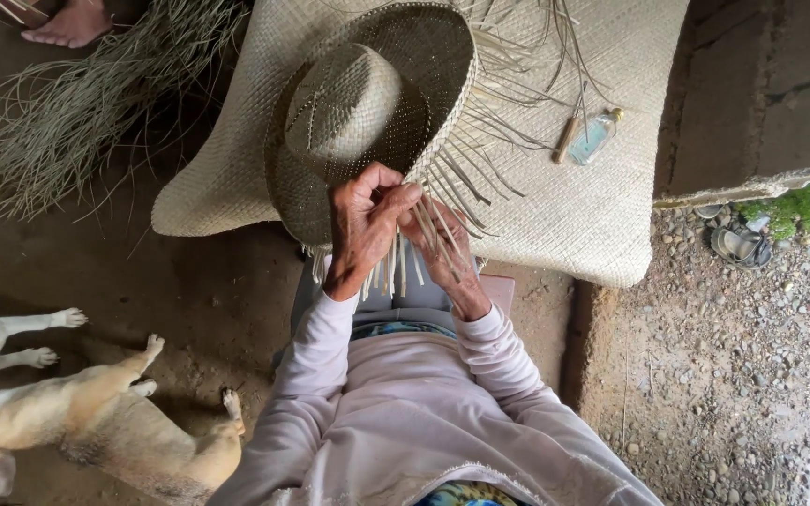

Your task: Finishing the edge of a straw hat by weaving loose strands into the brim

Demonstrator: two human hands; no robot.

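Note:
A half-woven straw hat (358, 112) rests on a pale woven mat (574, 197), its brim edge ending in several loose straw strips (452, 178). My left hand (363, 230) pinches the brim's near edge, fingers closed on strips. My right hand (442, 253) lies just beside it, under and among the hanging strips, gripping them. Both wrists come out of pale pink sleeves.
A small clear bottle (597, 134) and a wooden stick (566, 139) lie on the mat at right. A pile of dry straw (77, 103) lies at upper left near another person's bare foot (72, 25). Two dogs (96, 422) lie at lower left. Gravel (733, 356) covers the right.

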